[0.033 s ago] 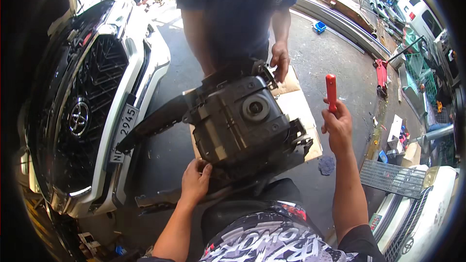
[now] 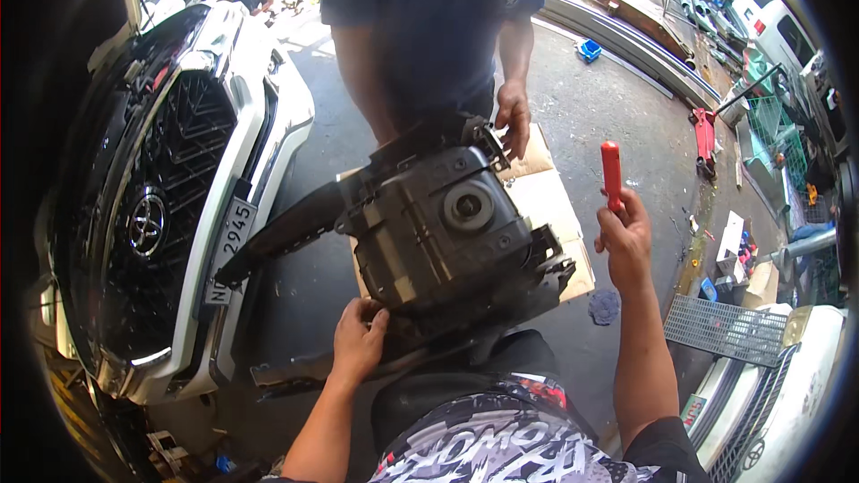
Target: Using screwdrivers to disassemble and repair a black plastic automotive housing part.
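A large black plastic car housing [image 2: 420,250] with a round grey fitting sits in front of me, with long dark arms reaching out to the left. My left hand [image 2: 360,335] pinches its near left edge between thumb and fingers. Off to the right, my right hand [image 2: 625,237] is raised clear of the housing, its fingers closed around the lower end of a red-handled tool [image 2: 611,170]. That handle points upward; the tool's working end cannot be made out. Across from me, a co-worker's hand [image 2: 513,118] is at the housing's far right bracket. The co-worker's other hand is hidden behind the housing.
Flattened cardboard [image 2: 541,188] lies under the housing. A white and black car front [image 2: 268,134] stands close on the left. To the right are a grey rag [image 2: 603,307], a metal grating [image 2: 723,329], a red floor jack [image 2: 703,139] and a white front panel [image 2: 805,367].
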### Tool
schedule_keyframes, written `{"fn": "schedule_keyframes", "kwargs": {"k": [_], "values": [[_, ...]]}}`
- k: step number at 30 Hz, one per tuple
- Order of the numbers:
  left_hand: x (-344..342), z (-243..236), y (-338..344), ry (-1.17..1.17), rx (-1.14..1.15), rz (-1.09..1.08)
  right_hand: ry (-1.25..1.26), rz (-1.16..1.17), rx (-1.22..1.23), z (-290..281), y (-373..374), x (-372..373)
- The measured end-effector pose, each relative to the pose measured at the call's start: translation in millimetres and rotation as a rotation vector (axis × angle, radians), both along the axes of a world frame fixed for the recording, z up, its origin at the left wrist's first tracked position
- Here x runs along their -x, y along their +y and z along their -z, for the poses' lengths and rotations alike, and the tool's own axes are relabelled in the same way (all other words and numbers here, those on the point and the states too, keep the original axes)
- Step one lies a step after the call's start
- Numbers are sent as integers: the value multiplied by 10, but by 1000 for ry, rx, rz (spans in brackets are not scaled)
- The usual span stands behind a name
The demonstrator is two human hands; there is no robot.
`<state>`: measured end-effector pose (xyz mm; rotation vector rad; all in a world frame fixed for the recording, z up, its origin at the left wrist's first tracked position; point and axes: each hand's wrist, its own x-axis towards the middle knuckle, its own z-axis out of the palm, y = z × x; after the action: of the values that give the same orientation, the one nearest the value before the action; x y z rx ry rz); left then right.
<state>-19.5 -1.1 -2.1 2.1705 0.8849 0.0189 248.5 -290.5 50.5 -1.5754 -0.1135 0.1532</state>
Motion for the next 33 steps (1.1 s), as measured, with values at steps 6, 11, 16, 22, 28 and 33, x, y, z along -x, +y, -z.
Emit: {"fn": "schedule_keyframes", "kwargs": {"k": [6,11,16,22,28,33], "values": [[-157,-100,-99,-288,49,-309,140,-98,-94,529,-414,-360],[-654,-598,-436,-341,-324,-264,405,-256,152,1246,-599,-790],[-1035,-773,-1008,-164,-489,-115,456,-440,457,1889,-658,-1084],[-1206,-924,-1363,213,-546,162,454,-541,567,2237,-508,-1186],[-1169,-866,-1393,242,-627,132,358,-643,646,2339,-80,-1256],[-1231,-894,-1424,254,-609,85,81,-614,678,2526,278,-1311]]}}
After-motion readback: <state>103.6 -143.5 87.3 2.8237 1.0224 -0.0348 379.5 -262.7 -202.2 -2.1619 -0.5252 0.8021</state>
